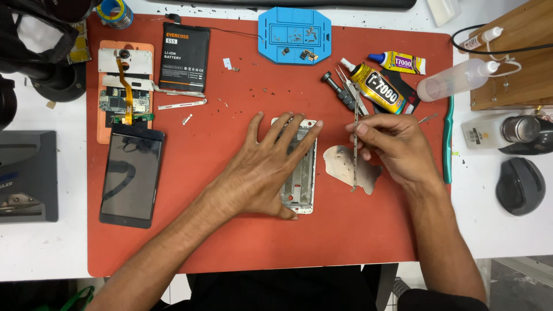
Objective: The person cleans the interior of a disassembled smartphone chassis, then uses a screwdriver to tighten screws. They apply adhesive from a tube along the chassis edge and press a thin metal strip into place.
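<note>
1. The left hand (266, 167) is laid flat, fingers spread wide, on a silver phone frame (304, 190) near the middle of the red work mat (242, 242); nothing is gripped, the frame is only pressed down.
2. A thin metal strip (355, 144) is pinched upright between the fingertips of the right hand (391, 144), just right of the frame; its lower end is seen over a thin, irregular metal sheet (344, 164) lying on the mat.
3. A black rectangular battery (184, 56) with a white label block is placed at the upper left of the mat.
4. Left of the battery, an opened phone body (124, 92) with an orange flex cable is lying, and below it a dark screen panel (131, 178).
5. A blue screw tray (294, 34) with small parts is set at the top centre.
6. Two glue tubes are found at the upper right: a large black and yellow tube (377, 86), lying slantwise, and a smaller yellow tube (400, 61) with a blue cap above it.
7. A clear squeeze bottle (455, 80) with a white nozzle is lying to their right, at the mat's edge.
8. A roll of solder wire (115, 12) is seen at the top left corner.
</note>
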